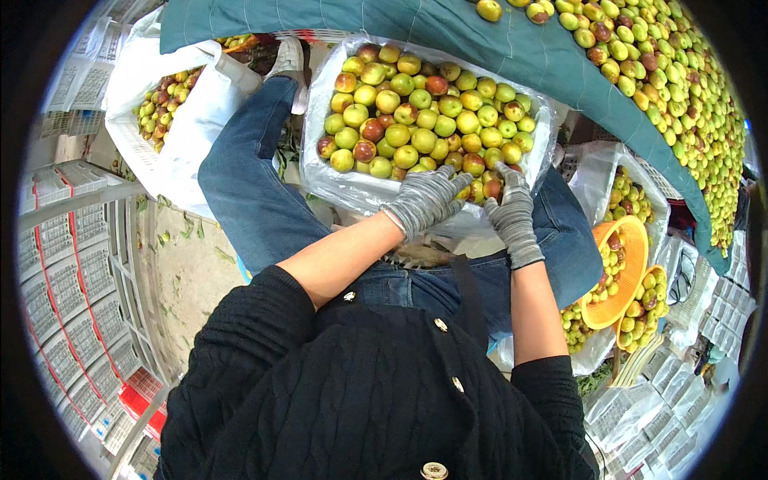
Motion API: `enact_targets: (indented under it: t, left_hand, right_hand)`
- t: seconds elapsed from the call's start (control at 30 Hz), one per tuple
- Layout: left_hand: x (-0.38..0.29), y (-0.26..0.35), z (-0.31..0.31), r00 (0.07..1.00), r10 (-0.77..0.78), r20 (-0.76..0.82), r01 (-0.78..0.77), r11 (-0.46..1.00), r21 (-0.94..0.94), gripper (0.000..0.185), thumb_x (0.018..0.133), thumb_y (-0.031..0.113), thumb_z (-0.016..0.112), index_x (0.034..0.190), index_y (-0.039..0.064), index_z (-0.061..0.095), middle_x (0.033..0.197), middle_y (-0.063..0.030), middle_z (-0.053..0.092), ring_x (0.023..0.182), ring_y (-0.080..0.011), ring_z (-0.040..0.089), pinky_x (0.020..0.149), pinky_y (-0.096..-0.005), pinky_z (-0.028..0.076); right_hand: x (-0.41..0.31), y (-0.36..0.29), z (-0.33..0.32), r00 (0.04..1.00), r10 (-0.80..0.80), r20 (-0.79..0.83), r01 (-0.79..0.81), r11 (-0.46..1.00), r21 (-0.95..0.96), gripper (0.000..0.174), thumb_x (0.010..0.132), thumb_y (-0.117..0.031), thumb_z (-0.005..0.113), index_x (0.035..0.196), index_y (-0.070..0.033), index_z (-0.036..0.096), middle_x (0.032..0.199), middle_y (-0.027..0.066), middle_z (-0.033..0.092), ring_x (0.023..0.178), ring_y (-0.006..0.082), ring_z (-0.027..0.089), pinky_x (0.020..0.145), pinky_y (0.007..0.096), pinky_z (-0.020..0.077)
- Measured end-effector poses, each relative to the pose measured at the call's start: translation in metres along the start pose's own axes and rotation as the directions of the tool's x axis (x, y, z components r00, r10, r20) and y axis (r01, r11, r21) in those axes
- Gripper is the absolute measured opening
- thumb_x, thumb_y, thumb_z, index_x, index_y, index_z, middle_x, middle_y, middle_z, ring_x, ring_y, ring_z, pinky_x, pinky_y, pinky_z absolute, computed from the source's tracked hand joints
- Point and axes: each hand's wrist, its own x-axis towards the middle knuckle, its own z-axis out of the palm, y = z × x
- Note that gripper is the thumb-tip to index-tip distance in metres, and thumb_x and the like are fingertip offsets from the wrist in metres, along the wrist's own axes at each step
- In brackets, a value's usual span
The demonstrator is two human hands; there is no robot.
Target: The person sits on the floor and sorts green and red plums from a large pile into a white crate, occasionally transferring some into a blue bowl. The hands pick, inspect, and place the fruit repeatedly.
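A crate (354, 186) lined with clear plastic stands between my knees, filled with green, yellow and red-brown jujubes (424, 140). Both my hands wear grey knitted gloves. At the crate's near side, my left hand (423, 198) reaches over the rim with its fingers apart on the fruit; its palm is hidden. My right hand (516, 210) is at the near right corner, fingers pointing into the crate. A reddish jujube (492, 189) lies between its thumb and fingers; whether it is gripped cannot be seen.
Beyond the crate, a green quilted cloth (510, 42) bears a large heap of jujubes (678, 90). A white-lined crate (174, 162) of fruit stands at left. At right are another lined crate (654, 198) and an orange basket (630, 258). Stacked crates (72, 270) line the left side.
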Motion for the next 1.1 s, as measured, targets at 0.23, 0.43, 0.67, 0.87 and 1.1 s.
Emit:
enact_targets:
  t: [0.23,0.43,0.67,0.87,1.1]
  left_hand:
    - [0.003,-0.007,0.011,0.999,0.032,-0.025,-0.035,0.992,-0.122,0.047,0.082,0.035,0.060,0.122,0.013,0.051,0.109,-0.0124,0.060,0.095,-0.0302,0.060,0.076,-0.0421,0.048]
    - [0.006,-0.014,0.014,0.999,0.041,-0.004,-0.041,0.985,-0.169,0.045,0.081,0.033,0.061,0.121,0.014,0.052,0.111,-0.0108,0.060,0.093,-0.0312,0.061,0.076,-0.0419,0.049]
    - [0.002,-0.011,0.018,0.994,0.056,-0.099,-0.066,0.993,-0.095,0.044,0.080,0.028,0.062,0.120,0.014,0.052,0.108,-0.0112,0.062,0.090,-0.0302,0.062,0.073,-0.0417,0.049]
    - [0.006,-0.017,0.016,0.998,0.030,-0.054,-0.032,0.998,-0.047,0.046,0.083,0.031,0.059,0.124,0.016,0.048,0.118,-0.0114,0.058,0.092,-0.0301,0.062,0.072,-0.0417,0.051]
    - [-0.003,-0.015,0.020,0.991,0.089,-0.102,-0.085,0.995,0.048,0.052,0.083,0.037,0.057,0.128,0.014,0.045,0.124,-0.0134,0.053,0.095,-0.0291,0.061,0.075,-0.0407,0.050]
  right_hand:
    - [0.001,0.000,0.007,0.961,0.021,0.274,0.072,0.943,-0.325,0.053,0.070,-0.023,0.071,0.118,-0.010,0.055,0.124,0.0126,0.050,0.114,0.0300,0.048,0.098,0.0383,0.0388]
    - [0.001,0.006,0.014,0.967,0.034,0.251,0.049,0.947,-0.317,0.056,0.072,-0.018,0.068,0.125,-0.012,0.050,0.126,0.0138,0.049,0.117,0.0299,0.046,0.101,0.0380,0.0362]
    - [-0.009,0.030,0.016,0.980,0.188,0.064,-0.193,0.976,0.102,0.051,0.074,-0.002,0.057,0.124,-0.006,0.048,0.121,0.0186,0.055,0.111,0.0325,0.054,0.096,0.0360,0.0421]
    - [-0.007,0.050,0.015,0.932,0.361,-0.023,-0.264,0.722,0.639,0.042,0.077,0.007,0.050,0.118,-0.003,0.053,0.113,0.0156,0.060,0.105,0.0262,0.059,0.093,0.0302,0.0444]
    - [-0.010,0.030,0.020,0.989,0.146,-0.028,-0.147,0.988,-0.042,0.050,0.076,-0.017,0.063,0.124,-0.007,0.052,0.119,0.0215,0.055,0.113,0.0331,0.052,0.096,0.0389,0.0409]
